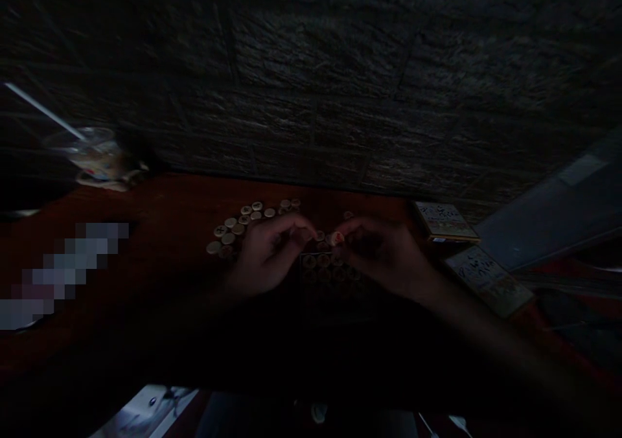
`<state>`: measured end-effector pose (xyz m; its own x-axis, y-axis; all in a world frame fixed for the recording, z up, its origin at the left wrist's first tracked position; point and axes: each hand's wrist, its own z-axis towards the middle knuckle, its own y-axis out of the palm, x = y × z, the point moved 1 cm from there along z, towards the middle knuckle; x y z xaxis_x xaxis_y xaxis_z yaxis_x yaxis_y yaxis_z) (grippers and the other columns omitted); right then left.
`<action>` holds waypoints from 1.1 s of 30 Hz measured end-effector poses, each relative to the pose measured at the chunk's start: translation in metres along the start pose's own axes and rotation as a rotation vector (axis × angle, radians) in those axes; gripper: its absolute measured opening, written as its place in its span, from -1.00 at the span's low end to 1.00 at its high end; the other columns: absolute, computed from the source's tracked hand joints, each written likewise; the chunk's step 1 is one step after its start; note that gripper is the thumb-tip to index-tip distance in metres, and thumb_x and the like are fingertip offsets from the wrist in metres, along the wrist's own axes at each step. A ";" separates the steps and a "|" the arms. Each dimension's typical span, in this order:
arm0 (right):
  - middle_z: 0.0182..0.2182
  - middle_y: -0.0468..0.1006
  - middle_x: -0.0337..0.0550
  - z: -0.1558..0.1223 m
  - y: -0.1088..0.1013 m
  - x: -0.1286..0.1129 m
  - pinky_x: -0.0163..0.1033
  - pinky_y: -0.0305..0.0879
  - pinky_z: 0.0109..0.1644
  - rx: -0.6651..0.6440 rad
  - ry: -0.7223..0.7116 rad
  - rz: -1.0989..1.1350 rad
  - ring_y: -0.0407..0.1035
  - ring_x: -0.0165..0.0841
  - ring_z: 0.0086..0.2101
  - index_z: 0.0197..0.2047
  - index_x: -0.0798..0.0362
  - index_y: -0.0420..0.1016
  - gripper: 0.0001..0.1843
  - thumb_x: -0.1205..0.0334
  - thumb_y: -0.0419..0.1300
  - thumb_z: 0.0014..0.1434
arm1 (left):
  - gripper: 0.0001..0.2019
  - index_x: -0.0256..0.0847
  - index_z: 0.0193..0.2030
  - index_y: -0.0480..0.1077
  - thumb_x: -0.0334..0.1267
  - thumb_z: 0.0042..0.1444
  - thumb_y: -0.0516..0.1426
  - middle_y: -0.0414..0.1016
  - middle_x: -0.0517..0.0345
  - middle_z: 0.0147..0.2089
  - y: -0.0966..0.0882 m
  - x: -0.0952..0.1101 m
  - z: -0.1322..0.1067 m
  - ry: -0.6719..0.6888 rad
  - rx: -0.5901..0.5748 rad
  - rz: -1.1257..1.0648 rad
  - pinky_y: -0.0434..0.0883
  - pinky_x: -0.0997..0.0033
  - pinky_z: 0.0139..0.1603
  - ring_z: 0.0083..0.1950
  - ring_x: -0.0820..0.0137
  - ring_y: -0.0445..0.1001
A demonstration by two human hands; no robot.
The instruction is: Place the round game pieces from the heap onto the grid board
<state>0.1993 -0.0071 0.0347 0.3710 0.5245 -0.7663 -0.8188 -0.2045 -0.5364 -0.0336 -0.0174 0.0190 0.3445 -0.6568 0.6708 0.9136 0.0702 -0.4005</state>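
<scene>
The scene is very dark. My left hand (272, 253) is curled over a reddish table (160, 230), its fingertips pinched near a small round wooden disc (318, 236). My right hand (383, 253) pinches a pale disc with a red mark (337, 238) between thumb and finger. Between and below both hands lies a dark square tray (328, 273) with several discs set in rows. A loose heap of similar round discs (243, 224) lies just left of my left hand.
A plastic cup with a straw (94, 153) stands at the table's far left. Two printed boxes (444, 221) (488, 279) lie to the right. A dark stone wall (340, 88) backs the table. A blurred patch covers the left.
</scene>
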 end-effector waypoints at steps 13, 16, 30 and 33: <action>0.04 0.72 -0.14 -0.046 0.029 -0.013 -0.20 0.57 0.01 -0.382 -0.075 -0.158 0.65 -0.25 -0.04 0.03 -0.03 0.63 -0.54 0.58 0.33 0.12 | -0.86 -0.15 -0.26 0.47 -0.49 0.17 0.17 0.60 0.24 -0.40 -0.005 -0.009 -0.048 0.268 -0.237 0.180 0.43 0.46 -0.32 -0.39 0.45 0.56; 0.12 0.70 -0.13 -0.049 0.032 -0.009 -0.18 0.60 0.06 -0.354 -0.110 -0.232 0.65 -0.22 0.01 0.10 -0.07 0.62 -0.46 0.61 0.27 0.13 | -0.88 -0.16 -0.31 0.42 -0.47 0.16 0.15 0.53 0.25 -0.43 -0.006 -0.011 -0.046 0.206 -0.310 0.198 0.38 0.43 -0.33 -0.40 0.44 0.50; -0.06 0.77 -0.21 -0.068 0.033 -0.011 -0.18 0.62 -0.04 -0.270 -0.295 -0.413 0.68 -0.22 -0.11 0.20 -0.20 0.59 -0.54 0.41 0.21 0.33 | -0.90 -0.12 -0.27 0.35 -0.42 0.20 0.16 0.47 0.29 -0.38 -0.014 -0.013 -0.049 0.030 -0.570 0.101 0.31 0.50 -0.39 -0.38 0.47 0.43; -0.13 0.77 -0.21 -0.068 0.033 -0.013 -0.18 0.60 -0.21 -0.295 -0.306 -0.427 0.67 -0.23 -0.22 0.15 -0.22 0.62 -0.61 0.33 0.19 0.36 | -0.90 -0.12 -0.24 0.38 -0.42 0.20 0.14 0.51 0.28 -0.37 -0.015 -0.015 -0.049 0.044 -0.589 0.061 0.34 0.50 -0.36 -0.38 0.46 0.48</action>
<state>0.1970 -0.0770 0.0029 0.4617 0.8159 -0.3480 -0.4528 -0.1206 -0.8834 -0.0630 -0.0454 -0.0155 0.3720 -0.6960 0.6142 0.6143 -0.3114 -0.7250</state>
